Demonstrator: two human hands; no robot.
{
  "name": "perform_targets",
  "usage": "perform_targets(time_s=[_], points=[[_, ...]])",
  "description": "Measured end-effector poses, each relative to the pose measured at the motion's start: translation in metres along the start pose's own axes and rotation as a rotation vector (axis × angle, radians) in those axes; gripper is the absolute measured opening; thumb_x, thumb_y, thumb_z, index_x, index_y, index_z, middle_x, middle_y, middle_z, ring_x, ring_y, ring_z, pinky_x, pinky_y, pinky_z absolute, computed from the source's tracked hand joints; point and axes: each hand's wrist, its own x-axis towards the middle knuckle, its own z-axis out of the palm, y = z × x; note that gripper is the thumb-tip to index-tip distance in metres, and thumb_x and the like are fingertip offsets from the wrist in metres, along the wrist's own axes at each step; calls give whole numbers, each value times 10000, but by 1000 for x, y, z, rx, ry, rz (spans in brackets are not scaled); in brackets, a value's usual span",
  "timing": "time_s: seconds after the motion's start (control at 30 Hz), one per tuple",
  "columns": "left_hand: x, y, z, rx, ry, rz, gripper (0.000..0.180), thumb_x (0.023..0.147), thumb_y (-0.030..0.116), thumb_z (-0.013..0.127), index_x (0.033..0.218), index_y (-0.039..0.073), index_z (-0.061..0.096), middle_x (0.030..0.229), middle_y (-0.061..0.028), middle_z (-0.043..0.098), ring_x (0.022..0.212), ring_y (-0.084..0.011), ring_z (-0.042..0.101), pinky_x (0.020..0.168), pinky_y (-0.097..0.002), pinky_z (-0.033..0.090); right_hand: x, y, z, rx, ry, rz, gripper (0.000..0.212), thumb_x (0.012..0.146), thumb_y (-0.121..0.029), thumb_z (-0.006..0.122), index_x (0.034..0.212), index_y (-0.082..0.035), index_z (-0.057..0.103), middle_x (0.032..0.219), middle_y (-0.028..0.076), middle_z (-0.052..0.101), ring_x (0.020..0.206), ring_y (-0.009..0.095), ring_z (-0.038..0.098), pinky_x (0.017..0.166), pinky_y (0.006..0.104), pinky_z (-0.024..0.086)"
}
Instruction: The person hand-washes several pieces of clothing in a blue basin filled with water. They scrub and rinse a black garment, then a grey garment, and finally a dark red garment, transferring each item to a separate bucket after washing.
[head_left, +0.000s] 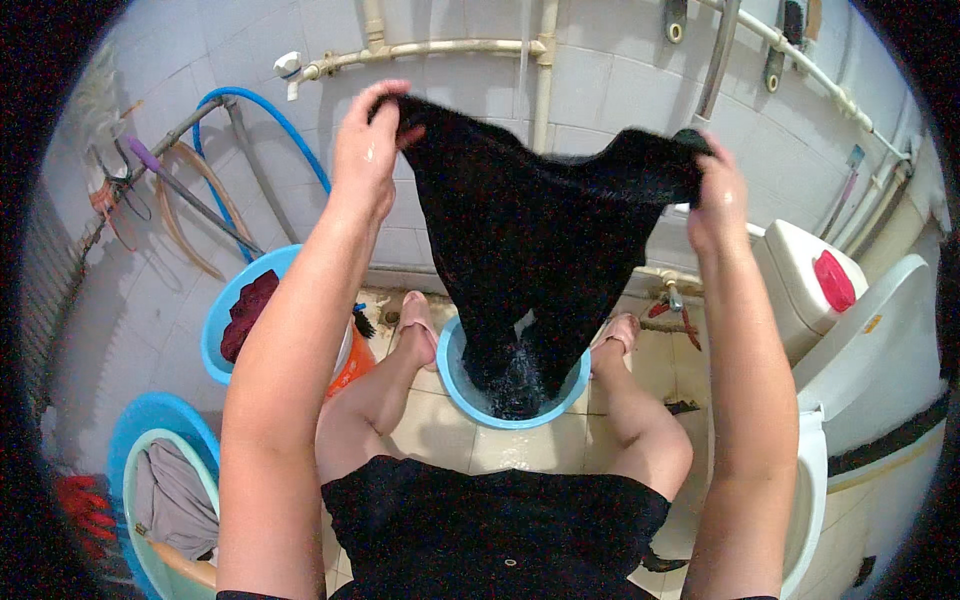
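Observation:
Stretched between my two raised hands is a wet black garment [535, 225]; its exact kind I cannot make out. My left hand [370, 150] grips one upper corner, fingers closed round the cloth. The other upper corner is in my right hand [718, 195], also closed and slightly blurred. The garment's lower end hangs into a light blue basin [465, 400] on the floor between my feet, where water splashes around it.
On the left stand a blue basin [212, 340] with dark red cloth [248, 315] and a green basin [130, 490] holding grey cloth [175, 495]. At right are a white toilet [850, 350] and its cistern [790, 270]. Pipes [440, 47] and a blue hose [270, 115] line the tiled wall.

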Motion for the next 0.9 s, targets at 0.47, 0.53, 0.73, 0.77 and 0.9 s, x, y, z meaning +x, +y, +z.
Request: perform_targets(time_s=[0.47,0.53,0.73,0.77,0.9], points=[[-156,-236,-25,795,-659,44,446,684,-69,442,1095,42,575,1113,-183,546,1061,-334,499,972,-414,362,-131,295,-61,-1215,-643,135,608,674,25,515,1255,-150,494,1281,160,416,1157,372,397,976,423,362],[-213,-318,-49,1068,-817,-230,534,738,0,464,1244,165,517,1350,-174,384,1232,-441,331,1030,-513,283,-171,343,-73,-1357,-795,154,723,705,-24,546,1355,-283,365,1446,133,194,1306,403,209,996,587,273],[-304,-381,-58,1404,-1178,-449,539,813,128,519,1322,283,433,1505,-67,102,1348,-416,113,996,-679,154,-225,404,-80,-1589,-1099,419,682,803,-108,506,1414,-294,264,1520,28,-26,1371,377,74,993,665,194],[-314,-398,-61,1383,-1192,-522,509,817,131,514,1303,268,454,1501,-68,119,1340,-414,137,985,-681,168,-230,415,-84,-1557,-1114,464,659,807,-103,497,1404,-288,288,1518,25,4,1364,378,102,990,661,208],[-322,-430,-59,1384,-1273,-765,408,829,198,498,1236,209,524,1412,-86,345,1282,-362,312,979,-600,257,-238,455,-95,-1487,-1145,544,609,799,-79,498,1363,-266,365,1490,47,158,1324,356,235,981,626,266]])
